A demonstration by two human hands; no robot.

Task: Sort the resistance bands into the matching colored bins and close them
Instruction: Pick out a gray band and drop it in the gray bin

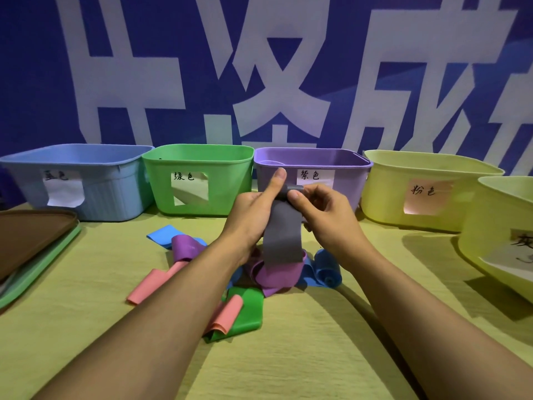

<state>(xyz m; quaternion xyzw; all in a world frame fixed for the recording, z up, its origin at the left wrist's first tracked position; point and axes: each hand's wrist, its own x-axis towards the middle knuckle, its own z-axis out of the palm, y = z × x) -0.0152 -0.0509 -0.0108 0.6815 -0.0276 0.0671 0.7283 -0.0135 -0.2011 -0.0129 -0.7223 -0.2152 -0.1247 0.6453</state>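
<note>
Right now, head view:
Left hand (253, 209): gripping the upper end of the gray band (284, 235), forefinger stretching upward along it.
Right hand (320, 210): pinching the same upper end between thumb and curled fingers, touching the left hand's fingers.
Gray band: hanging down between both hands, above the pile, in front of the purple bin (311, 168).
Pile on the yellow-green table (288, 365): 2 purple bands (187, 246) (277, 275), blue bands (161, 235) (327, 268), 2 pink bands (150, 285) (227, 316) and a green band (245, 310) lying tangled and overlapping under the forearms.
Bins: blue bin (95, 168), green bin (199, 166), purple bin and a yellow bin (418, 180) standing side by side along the back, all open, each wearing a paper label; another yellow bin (496, 220) sitting nearer at the right edge.
Lids: a brown lid (31, 235) resting on a green lid (43, 267) at the left edge.
Backdrop: a blue banner (34, 82) with large white characters hanging behind the bins.
</note>
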